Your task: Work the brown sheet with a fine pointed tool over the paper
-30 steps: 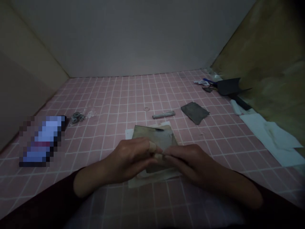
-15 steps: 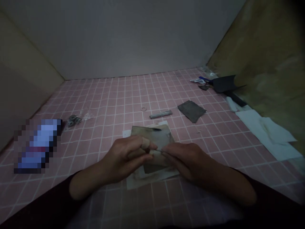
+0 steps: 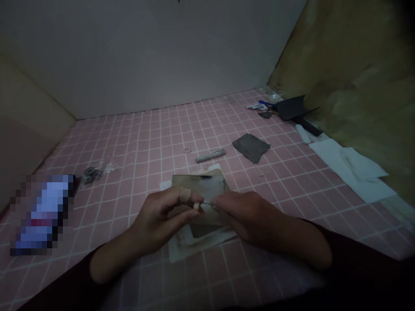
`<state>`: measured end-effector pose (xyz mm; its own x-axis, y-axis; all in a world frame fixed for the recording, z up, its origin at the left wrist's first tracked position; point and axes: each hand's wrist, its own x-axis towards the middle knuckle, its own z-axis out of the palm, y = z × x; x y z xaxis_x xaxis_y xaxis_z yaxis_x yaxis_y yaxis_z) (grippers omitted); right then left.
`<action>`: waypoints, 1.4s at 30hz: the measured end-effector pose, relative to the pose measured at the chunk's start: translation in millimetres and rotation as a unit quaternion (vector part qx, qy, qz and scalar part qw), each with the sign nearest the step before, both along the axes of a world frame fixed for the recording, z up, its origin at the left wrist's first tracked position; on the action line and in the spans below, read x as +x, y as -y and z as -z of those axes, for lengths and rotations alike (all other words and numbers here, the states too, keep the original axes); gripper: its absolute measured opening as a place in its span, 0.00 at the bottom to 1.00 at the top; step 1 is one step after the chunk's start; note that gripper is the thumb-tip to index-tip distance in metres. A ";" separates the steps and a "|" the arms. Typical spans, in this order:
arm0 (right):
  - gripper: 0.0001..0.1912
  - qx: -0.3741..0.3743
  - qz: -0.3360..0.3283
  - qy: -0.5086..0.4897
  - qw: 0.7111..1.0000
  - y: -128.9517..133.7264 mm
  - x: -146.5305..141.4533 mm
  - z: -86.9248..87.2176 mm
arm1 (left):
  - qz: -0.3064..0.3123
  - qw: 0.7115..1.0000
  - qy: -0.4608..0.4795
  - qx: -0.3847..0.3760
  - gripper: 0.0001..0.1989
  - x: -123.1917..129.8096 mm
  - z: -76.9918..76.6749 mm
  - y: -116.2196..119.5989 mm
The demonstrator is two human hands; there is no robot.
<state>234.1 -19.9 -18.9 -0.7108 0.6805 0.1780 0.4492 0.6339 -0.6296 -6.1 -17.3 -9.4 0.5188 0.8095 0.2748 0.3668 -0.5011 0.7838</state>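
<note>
Over a small stack of papers and sandpaper sheets, my two hands meet near the middle of the view. My left hand (image 3: 162, 214) pinches a small pale piece (image 3: 196, 206) between thumb and forefinger; its exact kind is too small to make out. A beige adhesive bandage (image 3: 185, 194) wraps one of that hand's fingers. In my right hand (image 3: 248, 214), closed fingers grip a thin light stick (image 3: 207, 202), its tip at the pale piece. Most of the stick is hidden by the fingers. Below lies a worn, greyish-brown sheet (image 3: 189, 180).
Beyond the hands lie a pale ring (image 3: 187, 150), a grey roll (image 3: 210, 156) and dark sandpaper (image 3: 251, 147). A blurred phone (image 3: 43, 214) and a bag of small metal parts (image 3: 92, 173) are left. A black dustpan (image 3: 292, 108) and white papers (image 3: 348, 168) line the right wall.
The view has turned a little, so the table things sit further left. My right hand has tilted, and the pale piece now shows between my left fingertips.
</note>
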 end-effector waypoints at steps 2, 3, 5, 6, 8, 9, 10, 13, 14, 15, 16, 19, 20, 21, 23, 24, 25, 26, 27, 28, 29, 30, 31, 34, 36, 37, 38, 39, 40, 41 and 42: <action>0.08 -0.024 0.002 0.006 1.000 0.7 -1.5 0.7 | -0.010 1.000 -0.012 0.018 0.05 -0.5 2.5 0.4; 0.09 -0.064 0.001 -0.001 0.998 -0.5 -1.9 -1.0 | -0.009 0.999 -0.024 0.043 0.06 -0.6 4.4 0.6; 0.12 -0.185 -0.023 -0.029 0.982 -4.9 -1.9 -7.1 | 0.007 0.993 -0.049 0.106 0.07 -0.6 7.9 1.3; 0.13 -0.248 -0.043 -0.041 0.967 -7.3 -1.5 -10.3 | 0.017 0.989 -0.057 0.132 0.08 -0.5 8.9 1.7; 0.16 -0.305 -0.065 -0.054 0.949 -10.4 -0.5 -14.1 | 0.028 0.987 -0.063 0.143 0.08 -0.4 8.6 2.2; 0.16 -0.282 -0.057 -0.057 0.956 -10.5 -0.1 -14.0 | 0.025 0.991 -0.057 0.122 0.08 -0.3 7.4 2.4; 0.16 -0.228 -0.038 -0.057 0.971 -9.6 0.1 -12.6 | 0.017 0.995 -0.047 0.084 0.07 -0.2 5.9 2.5; 0.09 -0.028 0.011 -0.025 0.999 -3.3 -0.3 -3.7 | -0.011 0.999 0.012 -0.036 0.05 0.0 2.1 2.6; 0.09 0.006 0.015 -0.008 1.000 -1.3 -0.6 -1.0 | -0.017 0.998 0.027 -0.056 0.05 0.0 1.9 2.5; 0.09 0.018 0.016 0.004 1.000 0.2 -1.0 0.8 | -0.024 0.997 0.035 -0.060 0.05 0.0 2.4 2.4; 0.09 0.007 0.015 0.006 1.000 0.9 -1.3 1.3 | -0.027 0.998 0.033 -0.048 0.06 -0.1 3.5 2.3; 0.11 -0.123 -0.002 -0.034 0.992 -2.0 -1.8 -4.2 | -0.014 0.998 -0.026 0.052 0.06 -0.7 8.5 1.6; 0.14 -0.187 -0.018 -0.049 0.981 -4.1 -1.8 -7.0 | -0.003 0.995 -0.047 0.091 0.07 -0.9 10.0 1.4; 0.16 -0.244 -0.035 -0.058 0.967 -6.2 -1.7 -9.5 | 0.009 0.991 -0.064 0.121 0.07 -1.0 11.1 1.3; 0.17 -0.293 -0.055 -0.061 0.953 -8.9 -1.4 -11.8 | 0.018 0.987 -0.076 0.143 0.08 -0.8 11.9 1.0; 0.16 -0.274 -0.051 -0.057 0.959 -9.2 -1.3 -11.3 | 0.014 0.988 -0.073 0.136 0.08 -0.6 11.6 1.0; 0.15 -0.233 -0.039 -0.047 0.970 -8.6 -1.3 -9.8 | 0.007 0.991 -0.068 0.118 0.08 -0.3 10.9 1.1; 0.13 -0.177 -0.025 -0.032 0.983 -7.3 -1.3 -7.4 | -0.002 0.994 -0.060 0.095 0.07 0.1 10.0 1.3; 0.10 -0.118 -0.011 -0.014 0.993 -5.4 -1.4 -4.5 | -0.011 0.996 -0.050 0.067 0.07 0.4 8.9 1.6; 0.08 -0.062 0.000 0.006 0.998 -3.2 -1.5 -1.6 | -0.017 0.999 -0.035 0.036 0.07 0.8 7.8 2.1; 0.08 -0.014 0.007 0.026 1.000 -0.9 -1.5 1.1 | -0.021 1.000 -0.019 0.004 0.06 1.1 6.8 2.8; 0.10 0.025 0.012 0.045 0.999 1.2 -1.6 3.2 | -0.023 0.999 -0.002 -0.024 0.06 1.4 6.0 3.4; 0.11 0.055 0.017 0.060 0.997 3.0 -1.6 4.5 | -0.023 0.999 0.013 -0.045 0.06 1.6 5.5 4.0; 0.12 0.069 0.024 0.075 0.995 5.5 -2.1 2.5 | -0.030 0.998 0.025 -0.050 0.07 1.6 6.5 4.6; 0.11 0.015 0.021 0.049 0.998 3.6 -2.6 -2.9 | -0.034 0.999 -0.008 -0.002 0.07 1.2 9.2 4.0; 0.10 -0.035 0.015 0.026 0.999 1.4 -2.7 -6.3 | -0.030 0.998 -0.031 0.039 0.07 1.0 10.8 3.5; 0.10 -0.103 0.003 0.003 0.995 -1.4 -2.7 -9.9 | -0.021 0.995 -0.053 0.084 0.08 0.7 12.2 3.0; 0.11 -0.182 -0.014 -0.020 0.983 -4.4 -2.5 -13.3 | -0.008 0.989 -0.072 0.125 0.08 0.5 13.2 2.5; 0.13 -0.261 -0.036 -0.039 0.964 -7.3 -2.1 -16.1 | 0.004 0.984 -0.086 0.156 0.08 0.3 13.6 2.2; 0.14 -0.317 -0.049 -0.052 0.946 -9.6 -1.6 -17.9 | 0.011 0.981 -0.092 0.171 0.08 0.1 13.3 1.9; 0.14 -0.337 -0.056 -0.063 0.938 -10.9 -1.1 -18.6 | 0.012 0.981 -0.092 0.169 0.08 0.0 12.2 1.8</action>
<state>233.0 -9.0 -0.3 -0.7865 0.5911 -0.1786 0.2985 0.1107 -0.9480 -6.1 -19.1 -21.6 0.6024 0.6752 0.4257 0.4722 -0.7314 0.4920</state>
